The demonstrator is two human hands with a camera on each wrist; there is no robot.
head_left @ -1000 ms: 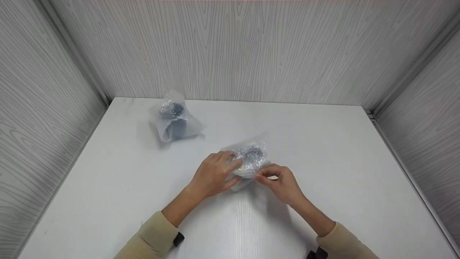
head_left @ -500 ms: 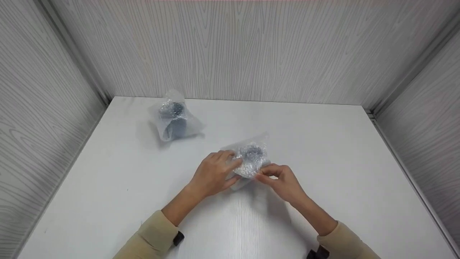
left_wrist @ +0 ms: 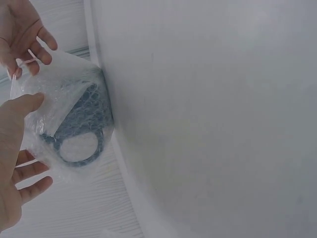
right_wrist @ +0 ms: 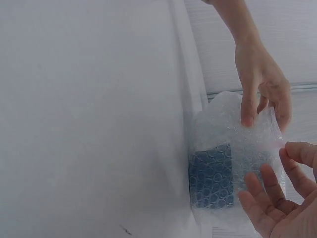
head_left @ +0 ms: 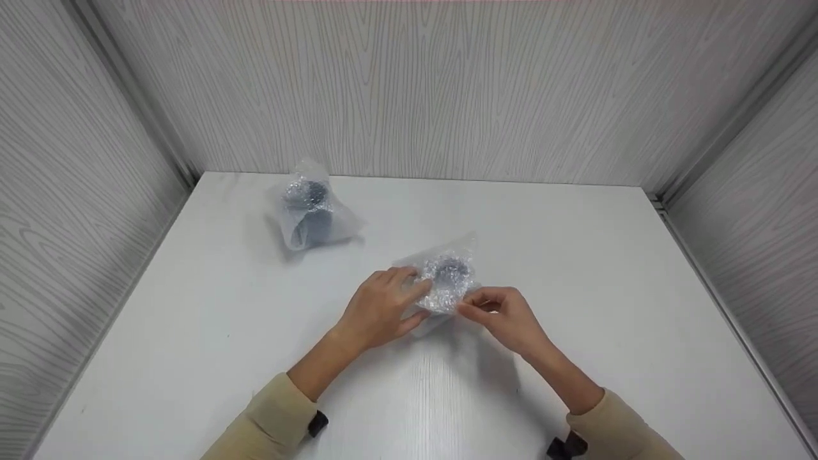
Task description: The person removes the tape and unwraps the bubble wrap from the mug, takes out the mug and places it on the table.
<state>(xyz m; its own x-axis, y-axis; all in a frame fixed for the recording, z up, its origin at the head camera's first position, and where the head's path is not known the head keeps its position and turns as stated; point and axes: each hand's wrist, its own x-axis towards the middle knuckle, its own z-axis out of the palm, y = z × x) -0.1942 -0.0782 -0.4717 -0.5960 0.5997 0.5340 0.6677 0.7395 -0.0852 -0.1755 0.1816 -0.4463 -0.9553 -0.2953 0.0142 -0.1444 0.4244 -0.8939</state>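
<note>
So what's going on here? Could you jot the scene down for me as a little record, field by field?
Surface: white table, wood-grain panels on three sides
Near bundle: bubble-wrapped item between the hands
Contents: something blue with a loop, perhaps a mug, seen through the wrap
Left hand: grips the bundle's left side
Right hand: pinches at its near right edge; exactly what is pinched is too small to tell
Second bundle: wrapped, farther back on the left, untouched
Sleeves: beige
</note>
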